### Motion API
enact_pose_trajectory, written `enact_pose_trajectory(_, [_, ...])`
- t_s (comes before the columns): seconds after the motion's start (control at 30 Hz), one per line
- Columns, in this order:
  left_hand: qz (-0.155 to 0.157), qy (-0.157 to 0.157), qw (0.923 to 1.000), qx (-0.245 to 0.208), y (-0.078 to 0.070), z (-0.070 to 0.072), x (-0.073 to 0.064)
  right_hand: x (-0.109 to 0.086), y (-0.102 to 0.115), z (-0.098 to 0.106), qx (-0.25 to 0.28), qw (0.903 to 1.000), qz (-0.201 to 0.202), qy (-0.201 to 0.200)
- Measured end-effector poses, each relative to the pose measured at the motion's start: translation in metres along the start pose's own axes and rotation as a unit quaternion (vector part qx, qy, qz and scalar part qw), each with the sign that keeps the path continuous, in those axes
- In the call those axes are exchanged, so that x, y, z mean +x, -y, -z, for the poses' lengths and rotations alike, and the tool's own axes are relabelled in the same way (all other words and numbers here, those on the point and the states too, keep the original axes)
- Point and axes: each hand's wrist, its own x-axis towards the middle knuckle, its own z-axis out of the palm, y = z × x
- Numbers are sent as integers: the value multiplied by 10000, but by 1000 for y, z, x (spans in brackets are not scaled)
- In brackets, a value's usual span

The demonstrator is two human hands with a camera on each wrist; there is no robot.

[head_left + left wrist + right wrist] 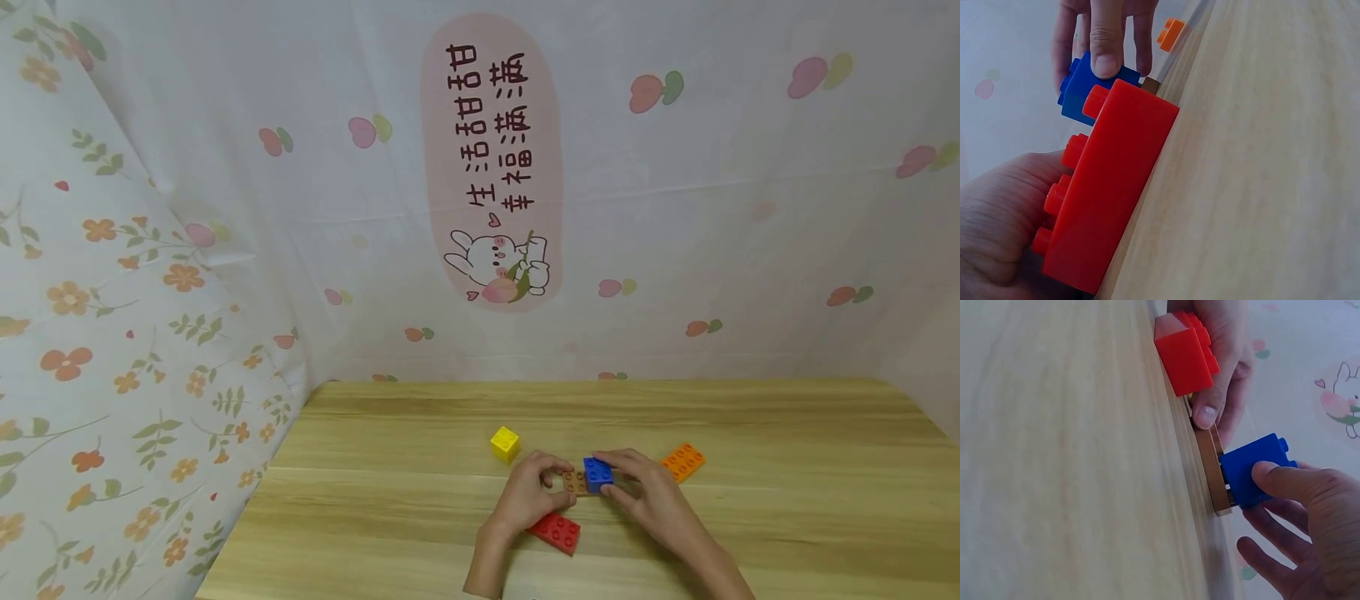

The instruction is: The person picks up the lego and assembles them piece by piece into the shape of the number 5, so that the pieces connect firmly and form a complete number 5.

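Observation:
My left hand (525, 497) grips the left end of a thin brown building brick (574, 482) with thumb and fingers, low over the wooden table. A blue square brick (597, 475) is pinched between thumb and fingers of my right hand (651, 498). It sits over the brown brick's right end. In the right wrist view the blue brick (1249, 472) is slightly tilted, and a narrow gap shows between it and the brown brick (1209, 464). Just in front of my left wrist lies a red brick (557, 533), studs up, not held by either hand.
A yellow square brick (506, 445) stands behind my left hand. Beyond my right hand lies an orange brick (684, 462), partly covered by it. The wooden table (390, 492) ends at a patterned cloth (675, 250) at the back, with a flowered cloth (150, 333) on the left.

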Motion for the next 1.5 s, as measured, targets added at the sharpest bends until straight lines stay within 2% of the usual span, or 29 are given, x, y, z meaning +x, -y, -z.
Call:
enact_pose_trajectory(0.37, [-25, 15, 10000, -49, -1, 0, 0, -1, 0, -3, -207, 9995, 147, -176])
enact_pose_trajectory(0.57, [-57, -19, 9999, -88, 0, 0, -1, -2, 1, -3, -345, 9992, 120, -133])
enact_pose_trajectory(0.83, [37, -13, 9999, -147, 0, 0, -1, -1, -1, -2, -228, 9997, 95, -66])
enact_pose_trajectory(1.3, [19, -6, 9999, -168, 0, 0, -1, -2, -2, -3, -56, 9998, 158, -111])
enact_pose_trajectory(1.5, [-9, 7, 9998, -173, 0, 0, -1, -2, -3, -3, -310, 9992, 161, -170])
